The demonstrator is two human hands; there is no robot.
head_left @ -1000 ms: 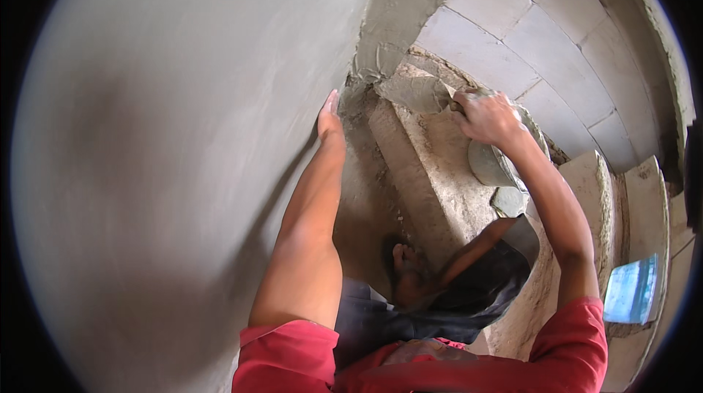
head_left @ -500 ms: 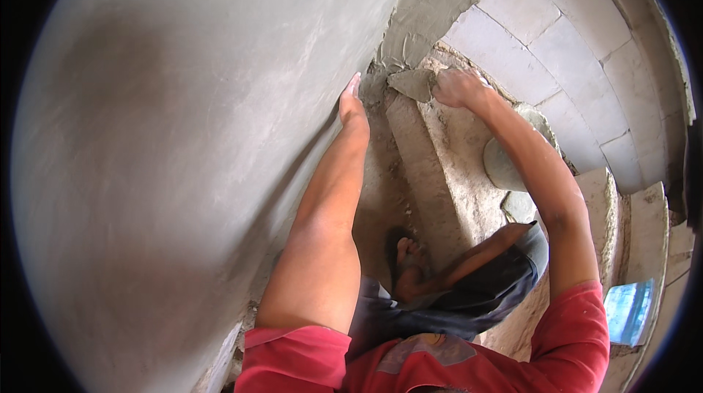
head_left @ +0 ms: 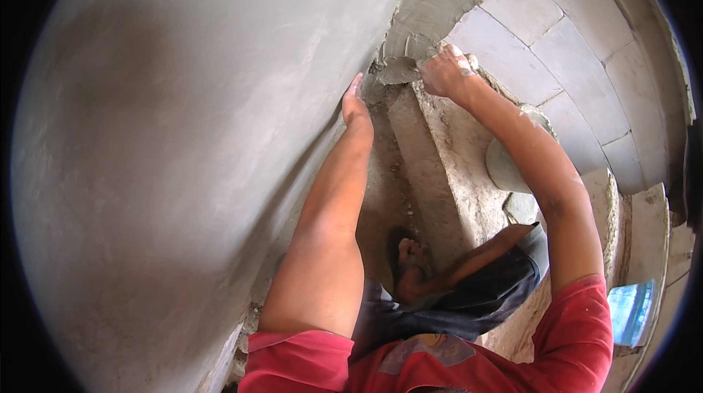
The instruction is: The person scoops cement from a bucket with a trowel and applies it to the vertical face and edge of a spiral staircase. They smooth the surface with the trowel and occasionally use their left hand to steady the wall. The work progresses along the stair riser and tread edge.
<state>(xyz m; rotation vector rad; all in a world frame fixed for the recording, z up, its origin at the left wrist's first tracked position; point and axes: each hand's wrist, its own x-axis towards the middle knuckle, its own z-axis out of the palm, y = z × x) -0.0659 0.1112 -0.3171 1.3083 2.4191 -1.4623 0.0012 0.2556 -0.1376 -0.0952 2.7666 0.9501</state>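
My right hand [head_left: 445,72] is closed around the handle of a trowel [head_left: 398,70]; the handle itself is hidden by my fingers. Its mortar-smeared blade points left and lies at the lower end of a band of wet mortar [head_left: 432,1], by the corner with the grey plastered wall [head_left: 190,115]. My left hand [head_left: 354,99] rests against that wall with its fingers stretched out, holding nothing, a little below and left of the blade. Whitish smears mark my right hand and forearm.
Rough concrete steps [head_left: 421,151] run down from the mortar toward my bare foot [head_left: 410,252]. A grey bucket [head_left: 504,166] stands partly behind my right forearm, beside a flat greyish lump [head_left: 521,208]. Pale blocks [head_left: 578,64] curve along the right. A bluish clear container [head_left: 631,312] sits at lower right.
My right hand and the trowel have moved a little up and left, the blade now turned against the mortar by the corner. My left hand stays on the wall.
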